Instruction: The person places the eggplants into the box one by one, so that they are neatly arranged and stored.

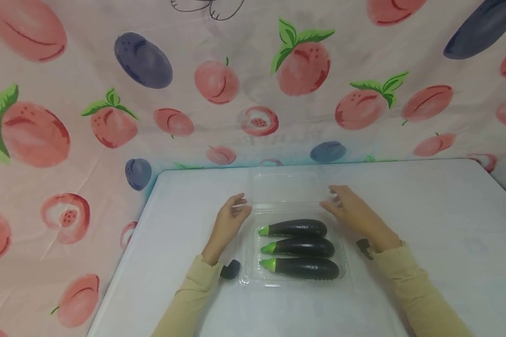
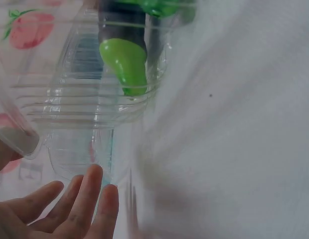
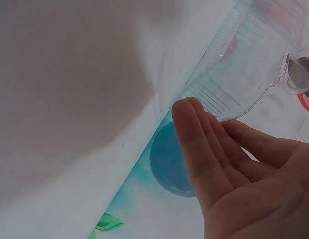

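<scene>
A clear plastic clamshell box [image 1: 253,276] lies on the white table with its lid [image 1: 284,187] folded back toward the far edge. Three dark purple eggplants [image 1: 306,268] lie side by side in the base, green stem ends to the left. My left hand [image 1: 231,216] is at the box's left side by the hinge, fingers loosely extended; its wrist view shows a green stem end [image 2: 125,67] through the ribbed wall. On the other side, my right hand [image 1: 352,210] has its fingertips close to the lid's right edge, fingers nearly straight in the right wrist view. Neither hand grips anything.
Behind the white table [image 1: 426,210] hangs a fruit-print cloth [image 1: 253,42], which also runs down the left side. Small black devices [image 1: 230,270] sit at both wrists, below beige sleeves.
</scene>
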